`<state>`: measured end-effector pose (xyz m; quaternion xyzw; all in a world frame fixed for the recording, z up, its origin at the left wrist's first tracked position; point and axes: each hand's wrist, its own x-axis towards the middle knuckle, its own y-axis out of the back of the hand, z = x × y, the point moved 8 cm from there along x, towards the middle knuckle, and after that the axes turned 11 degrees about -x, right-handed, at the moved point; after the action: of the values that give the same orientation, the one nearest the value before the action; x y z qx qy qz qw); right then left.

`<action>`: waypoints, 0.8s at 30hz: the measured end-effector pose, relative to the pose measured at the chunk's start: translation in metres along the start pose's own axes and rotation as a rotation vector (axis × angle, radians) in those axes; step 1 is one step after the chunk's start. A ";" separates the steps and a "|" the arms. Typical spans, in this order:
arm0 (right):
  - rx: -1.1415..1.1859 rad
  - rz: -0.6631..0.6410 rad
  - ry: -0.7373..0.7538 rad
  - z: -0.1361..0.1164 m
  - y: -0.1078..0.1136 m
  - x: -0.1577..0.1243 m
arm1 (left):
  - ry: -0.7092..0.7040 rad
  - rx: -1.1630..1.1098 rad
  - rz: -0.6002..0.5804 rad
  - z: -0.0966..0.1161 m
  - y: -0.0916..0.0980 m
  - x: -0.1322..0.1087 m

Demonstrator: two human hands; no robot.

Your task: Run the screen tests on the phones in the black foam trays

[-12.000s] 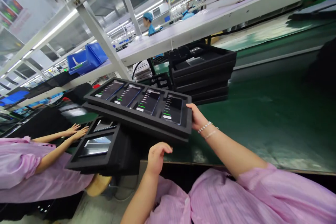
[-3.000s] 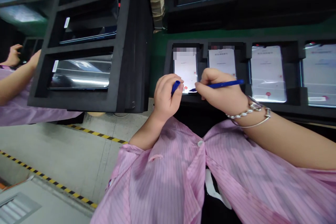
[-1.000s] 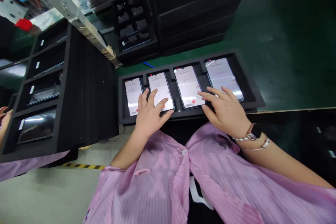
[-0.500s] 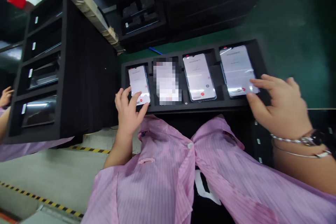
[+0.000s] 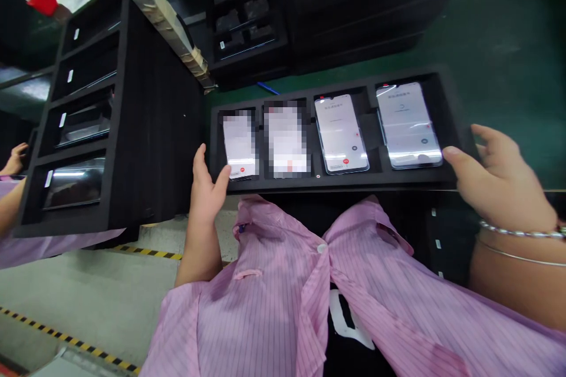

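A long black foam tray lies in front of me with several phones set side by side in its slots, screens lit. My left hand grips the left end, thumb on the top edge by the leftmost phone. At the other end my right hand holds the tray, its thumb on top near the rightmost phone and its fingers partly hidden beyond the edge. Red call buttons show on some screens, such as the third phone. The two left screens are partly pixelated.
On the left rises a tall stack of black foam trays. More dark trays stand behind, by a taped post. A blue pen lies behind my tray on the green surface. Another person's hand shows far left.
Both hands have moved off the outer phones' screens to the tray's ends and taken hold there. The right screen now shows a loading ring, and its red button is gone.
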<state>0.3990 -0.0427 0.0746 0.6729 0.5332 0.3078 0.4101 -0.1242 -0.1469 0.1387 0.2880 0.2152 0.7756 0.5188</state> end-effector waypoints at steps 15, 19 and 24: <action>-0.019 0.109 0.566 -0.199 0.056 0.055 | -0.384 0.233 -0.299 0.143 -0.051 0.106; -0.305 -0.283 0.547 -0.262 -0.003 0.080 | -0.203 0.335 -0.453 0.149 -0.097 0.151; -0.366 -0.408 0.591 -0.265 -0.051 0.087 | -0.065 0.391 -0.548 0.109 -0.121 0.162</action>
<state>0.1707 0.1055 0.1537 0.3514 0.6872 0.4903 0.4049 -0.0165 0.0522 0.1795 0.3379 0.4127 0.5418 0.6496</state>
